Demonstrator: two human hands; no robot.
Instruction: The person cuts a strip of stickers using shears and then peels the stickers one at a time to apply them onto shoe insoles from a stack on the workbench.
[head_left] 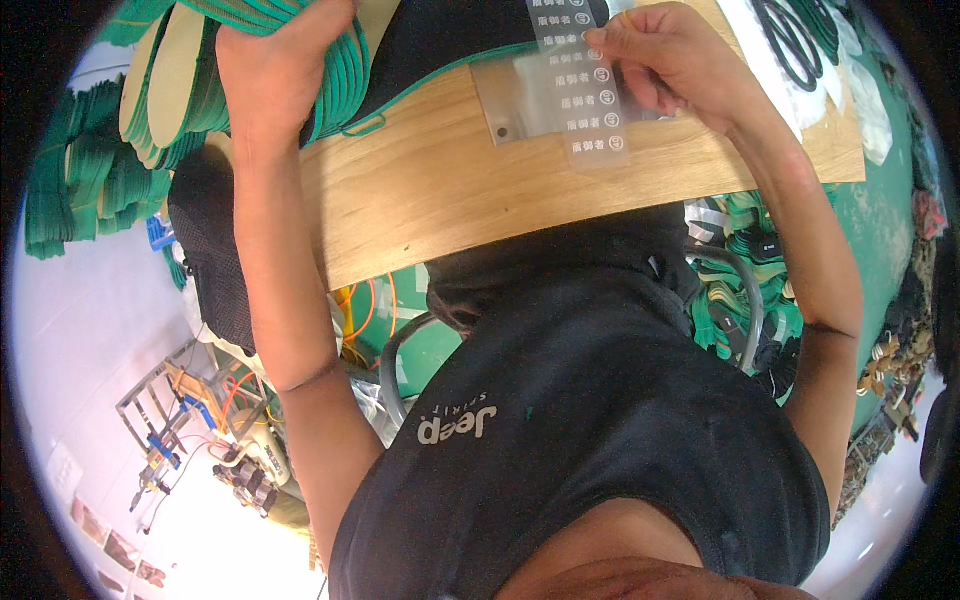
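My left hand (pixel 268 85) is closed round a fanned stack of green-edged insoles (pixel 345 85) at the upper left; some of its fingertips are hidden. Between thumb and fingers, my right hand (pixel 665 60) pinches a clear strip of transfer labels (pixel 597 125) with rows of white print. The strip hangs over a shiny metal plate (pixel 515 105) on the wooden table (pixel 420 210). A large black piece with a green edge (pixel 430 45) lies between my hands.
More cream-and-green insoles (pixel 165 85) are piled at the left. Black cords (pixel 790 45) lie on white sheets at the far right of the table. Below the table's right end are heaped green and black pieces (pixel 740 290). A metal frame with hoses (pixel 190 410) stands at lower left.
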